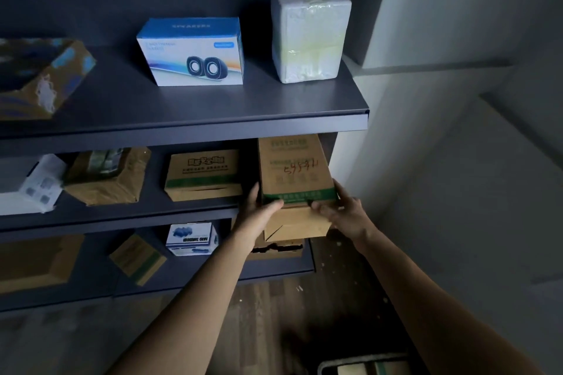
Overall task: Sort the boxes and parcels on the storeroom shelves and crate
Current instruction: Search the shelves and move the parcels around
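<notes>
Being gripped at the middle shelf's (137, 218) right end: a tall, matte cardboard box (295, 167). It is being held by the left hand (259, 211) and right hand (342, 211), thumbs curled over its green band.

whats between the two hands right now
In the head view, a tall cardboard box with a green band and red handwriting sits between the left hand and the right hand, both gripping its lower end.
</notes>
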### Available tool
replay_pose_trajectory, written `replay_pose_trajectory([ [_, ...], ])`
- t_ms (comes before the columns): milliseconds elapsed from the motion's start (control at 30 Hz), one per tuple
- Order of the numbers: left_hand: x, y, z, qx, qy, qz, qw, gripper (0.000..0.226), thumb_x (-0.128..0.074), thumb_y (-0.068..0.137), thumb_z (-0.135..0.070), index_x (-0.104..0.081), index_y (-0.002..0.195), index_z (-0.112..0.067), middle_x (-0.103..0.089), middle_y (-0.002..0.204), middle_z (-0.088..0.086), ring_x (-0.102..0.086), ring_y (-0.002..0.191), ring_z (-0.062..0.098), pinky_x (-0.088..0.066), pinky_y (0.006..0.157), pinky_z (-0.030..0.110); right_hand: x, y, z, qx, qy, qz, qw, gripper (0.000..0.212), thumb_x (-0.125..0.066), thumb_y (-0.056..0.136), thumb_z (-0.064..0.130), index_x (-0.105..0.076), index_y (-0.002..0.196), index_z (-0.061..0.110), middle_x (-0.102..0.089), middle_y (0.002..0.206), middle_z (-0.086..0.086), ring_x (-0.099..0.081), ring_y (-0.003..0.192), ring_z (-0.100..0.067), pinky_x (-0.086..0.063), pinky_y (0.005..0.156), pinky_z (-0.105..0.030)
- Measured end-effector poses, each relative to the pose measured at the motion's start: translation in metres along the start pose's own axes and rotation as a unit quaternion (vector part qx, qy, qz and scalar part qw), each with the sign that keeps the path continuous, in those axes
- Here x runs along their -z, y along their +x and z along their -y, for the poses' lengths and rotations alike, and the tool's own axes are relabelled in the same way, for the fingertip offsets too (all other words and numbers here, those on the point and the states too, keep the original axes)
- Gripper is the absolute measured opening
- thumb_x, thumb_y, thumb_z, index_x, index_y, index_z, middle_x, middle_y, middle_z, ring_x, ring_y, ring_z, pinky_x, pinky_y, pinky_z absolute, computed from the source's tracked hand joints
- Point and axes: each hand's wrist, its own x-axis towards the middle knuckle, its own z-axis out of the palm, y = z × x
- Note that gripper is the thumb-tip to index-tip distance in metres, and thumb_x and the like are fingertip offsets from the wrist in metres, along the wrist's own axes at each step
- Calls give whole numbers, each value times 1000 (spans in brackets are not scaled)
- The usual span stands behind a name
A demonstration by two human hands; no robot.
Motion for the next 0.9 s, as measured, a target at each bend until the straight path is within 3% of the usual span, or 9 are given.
replay_pose_trajectory([
  [67, -7, 7, 6, 3, -31, -67, 997, 50, -66, 90, -20, -46, 136, -22, -55, 125, -4, -51, 118, 18, -42, 104, 42, -5, -13, 27, 1, 8, -32, 999, 95, -83, 55, 63, -39, 138, 48, -50, 130, -4, -56, 116, -25, -52, 98, -47],
  [167, -14, 11, 16, 5, -48, -188, 981, 15, -64, 89, -21, -60, 97, -9, -65, 94, 5, -61, 95, 26, -48, 80, 32, -12, -22, 43, -36, 38, -116, 992, 61, -82, 74, 36, -43, 117, 19, -57, 109, -2, -62, 94, -19, -57, 83, -40],
  [267, -14, 10, 24, 26, -76, -184, 980, 18, -56, 93, -15, -57, 75, -13, -60, 76, 5, -57, 76, 24, -46, 77, 33, -19, -26, 44, -37, 10, -153, 988, 36, -70, 87, 38, -47, 102, 15, -61, 95, -1, -60, 83, -15, -50, 69, -30],
  [333, -14, 11, 25, 35, -78, -130, 988, 14, -53, 95, -13, -63, 86, -13, -63, 87, 4, -58, 81, 18, -50, 85, 35, -22, -26, 44, -14, -3, -146, 989, 28, -58, 95, 40, -52, 100, 13, -63, 96, -4, -59, 83, -17, -45, 69, -27],
  [400, -15, 14, 19, 27, -50, -88, 995, 22, -49, 96, -10, -66, 109, -12, -63, 107, 3, -58, 91, 14, -49, 90, 33, -24, -24, 44, 8, -6, -134, 991, 24, -53, 98, 35, -56, 107, 13, -65, 105, -7, -62, 98, -24, -44, 79, -27],
  [500, -17, 24, 6, 30, -9, -6, 999, 48, -44, 97, -7, -44, 144, -20, -44, 146, 0, -45, 130, 18, -37, 110, 38, -26, -16, 45, 18, -28, -79, 996, 39, -54, 98, 25, -48, 136, 18, -57, 132, -7, -53, 124, -22, -41, 93, -26],
  [567, -14, 30, 2, 34, 30, 32, 998, 56, -43, 98, -9, -32, 150, -26, -31, 156, -1, -32, 141, 19, -31, 115, 41, -29, -12, 47, 10, -47, -42, 998, 51, -53, 98, 23, -37, 147, 23, -52, 140, -7, -50, 128, -21, -42, 100, -30],
  [733, 9, 31, 11, 39, 48, 23, 998, 53, -45, 98, -11, -34, 149, -22, -34, 154, 2, -37, 137, 21, -34, 112, 41, -55, -13, 54, 14, -56, -8, 998, 48, -52, 99, 21, -40, 145, 20, -53, 140, -4, -52, 124, -20, -43, 97, -28],
  [900, 52, 35, 25, 49, 18, -11, 999, 42, -47, 97, -8, -45, 138, -14, -50, 134, 6, -49, 108, 17, -45, 95, 37, -105, -10, 72, 29, -59, 21, 998, 46, -52, 98, 18, -44, 143, 18, -60, 131, -4, -56, 117, -17, -37, 83, -17],
])
